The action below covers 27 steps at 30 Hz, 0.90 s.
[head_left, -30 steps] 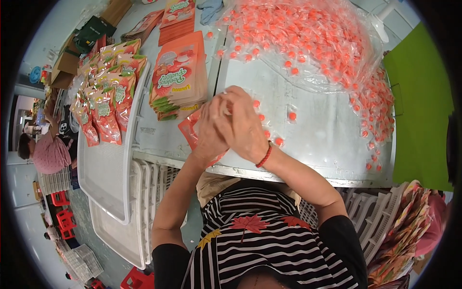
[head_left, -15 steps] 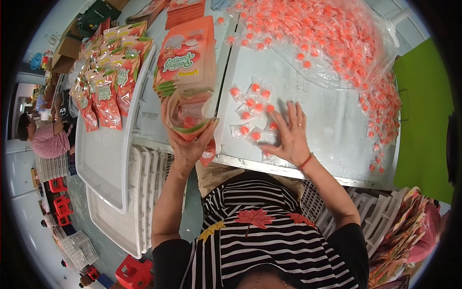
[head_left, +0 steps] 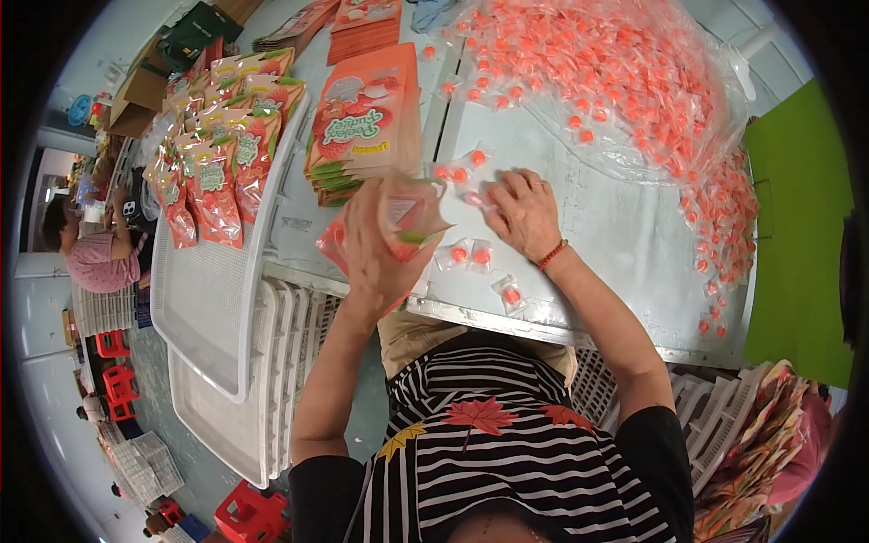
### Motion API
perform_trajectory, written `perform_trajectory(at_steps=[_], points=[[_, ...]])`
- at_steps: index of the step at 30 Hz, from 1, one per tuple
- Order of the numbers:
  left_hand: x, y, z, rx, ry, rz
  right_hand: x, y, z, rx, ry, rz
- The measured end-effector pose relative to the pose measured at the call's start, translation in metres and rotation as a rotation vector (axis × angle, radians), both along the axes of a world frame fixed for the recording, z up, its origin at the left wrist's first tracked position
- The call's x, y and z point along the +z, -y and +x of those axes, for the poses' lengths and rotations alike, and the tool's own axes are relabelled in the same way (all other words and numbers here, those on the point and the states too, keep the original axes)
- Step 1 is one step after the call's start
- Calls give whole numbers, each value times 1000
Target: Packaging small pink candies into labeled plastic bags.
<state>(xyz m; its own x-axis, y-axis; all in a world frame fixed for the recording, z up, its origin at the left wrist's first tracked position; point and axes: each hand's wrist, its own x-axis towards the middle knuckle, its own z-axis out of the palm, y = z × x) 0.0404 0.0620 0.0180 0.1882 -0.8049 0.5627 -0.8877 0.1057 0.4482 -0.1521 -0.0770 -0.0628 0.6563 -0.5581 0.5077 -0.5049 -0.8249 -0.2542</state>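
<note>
My left hand (head_left: 371,258) is wrapped round a red pouch (head_left: 415,217), its mouth tilted toward my right hand; motion blurs both. My right hand (head_left: 525,217) is closed low over the table, fingers bent together against small clear-wrapped red candies (head_left: 472,197). Those under the palm are hidden. Two more candies (head_left: 478,157) lie just beyond the fingertips. Nearer me are a pair of wrapped candies (head_left: 471,256) and a single candy (head_left: 511,296). Behind the held pouch is a stack of flat pouches (head_left: 367,113).
A big heap of wrapped candies (head_left: 588,72) on clear plastic spreads over the far right of the table (head_left: 615,262). Filled pouches (head_left: 213,172) lie on a white tray (head_left: 199,290) at left, above stacked trays (head_left: 217,407). A green panel (head_left: 797,208) borders the right.
My right hand has moved left and away from me, its spread fingers now drawn together on the candies. The pouch in my left hand has shifted right and tilted toward it.
</note>
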Motion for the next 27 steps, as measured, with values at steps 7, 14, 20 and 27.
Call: perform_trajectory(at_steps=[7,14,20,27], points=[[-22,27,0,-83,80,137,-1,14,2,-78,263,50],[-11,36,-15,-128,102,134,89,2,48,11,1491,1434],[-14,41,-21,-103,68,42,85,-17,56,115,1340,1337],[-22,41,-18,-109,-23,28,86,-42,61,36,768,532]])
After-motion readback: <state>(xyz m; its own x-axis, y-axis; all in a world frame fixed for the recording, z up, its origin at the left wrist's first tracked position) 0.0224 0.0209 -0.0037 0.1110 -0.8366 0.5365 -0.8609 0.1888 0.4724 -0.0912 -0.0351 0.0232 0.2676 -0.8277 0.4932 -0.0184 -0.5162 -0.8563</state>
